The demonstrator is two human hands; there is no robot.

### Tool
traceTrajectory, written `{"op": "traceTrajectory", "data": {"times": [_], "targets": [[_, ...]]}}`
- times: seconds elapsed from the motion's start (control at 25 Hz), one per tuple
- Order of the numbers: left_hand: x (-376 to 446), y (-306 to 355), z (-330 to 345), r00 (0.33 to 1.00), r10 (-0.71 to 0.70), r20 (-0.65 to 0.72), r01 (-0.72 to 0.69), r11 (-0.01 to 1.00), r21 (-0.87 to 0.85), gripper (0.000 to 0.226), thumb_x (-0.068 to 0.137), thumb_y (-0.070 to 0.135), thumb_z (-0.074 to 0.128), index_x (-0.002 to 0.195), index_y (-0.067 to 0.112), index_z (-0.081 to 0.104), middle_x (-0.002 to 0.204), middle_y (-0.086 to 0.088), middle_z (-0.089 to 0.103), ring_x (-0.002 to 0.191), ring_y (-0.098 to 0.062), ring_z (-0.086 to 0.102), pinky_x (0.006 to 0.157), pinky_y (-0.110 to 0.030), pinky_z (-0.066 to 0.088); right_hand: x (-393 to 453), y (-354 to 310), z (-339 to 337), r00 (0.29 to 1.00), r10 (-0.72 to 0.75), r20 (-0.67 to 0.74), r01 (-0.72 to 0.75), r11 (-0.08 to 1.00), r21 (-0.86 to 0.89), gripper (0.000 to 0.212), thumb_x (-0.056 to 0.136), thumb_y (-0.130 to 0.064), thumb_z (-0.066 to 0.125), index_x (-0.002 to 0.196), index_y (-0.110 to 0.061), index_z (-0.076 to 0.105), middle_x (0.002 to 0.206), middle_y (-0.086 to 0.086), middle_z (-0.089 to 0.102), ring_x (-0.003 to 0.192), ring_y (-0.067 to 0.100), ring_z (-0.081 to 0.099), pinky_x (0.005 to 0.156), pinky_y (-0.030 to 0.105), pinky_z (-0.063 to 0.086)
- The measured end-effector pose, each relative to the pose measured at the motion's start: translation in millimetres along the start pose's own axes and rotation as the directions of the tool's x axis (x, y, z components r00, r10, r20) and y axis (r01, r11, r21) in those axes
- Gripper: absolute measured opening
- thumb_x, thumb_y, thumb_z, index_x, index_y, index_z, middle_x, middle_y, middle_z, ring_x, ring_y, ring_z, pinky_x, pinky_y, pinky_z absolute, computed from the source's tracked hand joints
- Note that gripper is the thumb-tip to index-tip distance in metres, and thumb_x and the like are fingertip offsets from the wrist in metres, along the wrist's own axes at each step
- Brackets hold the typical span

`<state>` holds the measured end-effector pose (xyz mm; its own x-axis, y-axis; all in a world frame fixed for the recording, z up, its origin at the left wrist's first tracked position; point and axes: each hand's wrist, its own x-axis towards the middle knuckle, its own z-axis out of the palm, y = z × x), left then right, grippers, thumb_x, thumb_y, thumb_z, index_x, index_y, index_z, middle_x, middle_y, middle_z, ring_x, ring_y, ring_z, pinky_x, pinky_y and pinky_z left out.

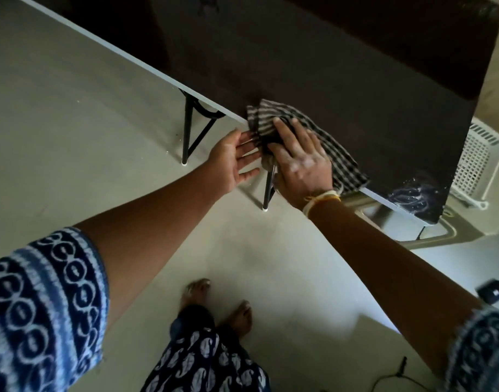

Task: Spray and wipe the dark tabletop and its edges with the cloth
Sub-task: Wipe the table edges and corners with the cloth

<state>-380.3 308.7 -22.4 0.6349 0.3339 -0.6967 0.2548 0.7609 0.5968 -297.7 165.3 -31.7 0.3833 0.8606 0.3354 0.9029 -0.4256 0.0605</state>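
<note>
Head view: the dark tabletop (341, 66) runs from far left to near right, its pale edge (115, 50) facing the person. A striped cloth (273, 117) lies on the tabletop at that edge, part of it draping over the side. The right hand (299, 157) lies flat on the cloth with fingers straight and spread, pressing it down on the tabletop; it wears a pale band (322, 200) at the wrist. The left hand (234, 159) is just beside it, below the edge, palm up and fingers straight, the fingertips touching the hanging part of the cloth; it does not curl round anything. At the near right corner of the tabletop there are whitish wet streaks (412, 193). Black legs (190, 128) stand under the tabletop on the pale floor (73, 137). To the right of the tabletop, on the floor, is a white basket (474, 159), and a beige thing (429, 233) lies below the near right corner, partly hidden. Near the right arm a small dark object (494, 291) lies on the floor, and a thin cable (395, 374) runs nearer still. The person's bare feet (197, 292) and patterned blue sleeves (44, 306) show at the near edge
</note>
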Motion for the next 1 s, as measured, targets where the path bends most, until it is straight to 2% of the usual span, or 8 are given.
{"op": "traceTrajectory", "data": {"times": [0.12,0.28,0.44,0.64,0.8,0.88,0.96,1.0], "targets": [[-1.4,2.2,2.9,0.999,-0.033,0.010,0.033,0.999,0.036,0.044,0.096,0.049,0.041,0.126,0.024,0.062,0.121,0.000,0.068,0.113,-0.021,0.062,0.097,-0.049,0.044,1.2,5.6,5.7,0.998,-0.060,0.019,0.061,0.998,-0.036,0.032,0.098,-0.026,0.050,0.125,-0.019,0.064,0.150,0.005,0.043,0.138,0.033,0.040,0.114,0.044,0.028],[-6.9,-1.4,20.6,0.994,-0.092,0.059,0.085,0.991,0.102,0.043,0.093,0.046,0.042,0.123,0.023,0.063,0.119,-0.003,0.067,0.112,-0.024,0.061,0.095,-0.050,0.044,-26.6,26.1,-10.0,0.998,-0.056,-0.003,0.056,0.998,-0.030,0.043,0.099,-0.025,0.030,0.124,-0.018,0.064,0.149,0.009,0.044,0.134,0.039,0.043,0.107,0.051,0.037],[-8.2,-9.8,44.0,0.987,-0.132,0.094,0.117,0.983,0.143,0.033,0.091,0.031,0.042,0.111,0.016,0.063,0.100,-0.003,0.072,0.103,-0.023,0.068,0.085,-0.041,0.047,-66.1,50.6,-22.9,0.998,0.047,-0.042,-0.045,0.998,0.036,0.035,0.094,-0.021,0.041,0.112,-0.016,0.070,0.144,0.007,0.050,0.131,0.037,0.047,0.103,0.051,0.041],[-21.9,-25.0,71.5,0.989,-0.137,0.061,0.119,0.965,0.234,0.023,0.094,0.025,0.044,0.087,0.015,0.063,0.086,-0.002,0.071,0.091,-0.020,0.069,0.090,-0.038,0.047,-65.2,53.2,-44.6,0.936,0.328,-0.126,-0.292,0.925,0.242,0.022,0.080,-0.016,0.051,0.084,-0.012,0.073,0.118,0.003,0.069,0.111,0.031,0.061,0.091,0.045,0.049],[-33.9,-47.2,87.4,0.990,-0.122,0.069,0.088,0.922,0.378,0.023,0.098,0.022,0.042,0.090,0.017,0.063,0.090,-0.003,0.071,0.084,-0.021,0.069,0.087,-0.038,0.050,-97.3,65.3,-39.4,0.978,0.203,-0.039,-0.201,0.978,0.059,0.026,0.079,-0.017,0.064,0.104,-0.017,0.071,0.139,0.003,0.056,0.128,0.032,0.050,0.100,0.047,0.039],[-39.2,-54.7,91.9,0.995,0.001,0.104,-0.064,0.794,0.605,0.024,0.096,0.022,0.046,0.090,0.013,0.068,0.091,-0.005,0.073,0.080,-0.023,0.070,0.083,-0.036,0.052,-124.7,81.0,-40.5,0.975,0.217,-0.053,-0.215,0.976,0.036,0.028,0.078,-0.018,0.069,0.106,-0.018,0.072,0.143,0.003,0.052,0.133,0.032,0.045,0.105,0.049,0.035],[-39.8,-63.5,93.2,0.936,0.257,0.240,-0.328,0.391,0.860,0.027,0.093,0.026,0.051,0.087,0.011,0.072,0.085,-0.007,0.074,0.078,-0.023,0.069,0.075,-0.035,0.055,-149.0,96.5,-45.3,0.954,0.277,-0.111,-0.274,0.961,0.045,0.019,0.082,-0.016,0.067,0.100,-0.016,0.075,0.140,0.003,0.055,0.132,0.031,0.047,0.107,0.048,0.034],[-41.5,-67.3,95.8,0.857,0.375,0.355,-0.431,0.140,0.892,0.025,0.092,0.027,0.053,0.087,0.011,0.072,0.083,-0.007,0.072,0.078,-0.023,0.067,0.071,-0.035,0.055,-156.5,102.6,-47.7,0.934,0.329,-0.140,-0.319,0.944,0.087,0.016,0.083,-0.016,0.064,0.094,-0.015,0.076,0.136,0.003,0.058,0.130,0.030,0.050,0.106,0.048,0.035]]}}
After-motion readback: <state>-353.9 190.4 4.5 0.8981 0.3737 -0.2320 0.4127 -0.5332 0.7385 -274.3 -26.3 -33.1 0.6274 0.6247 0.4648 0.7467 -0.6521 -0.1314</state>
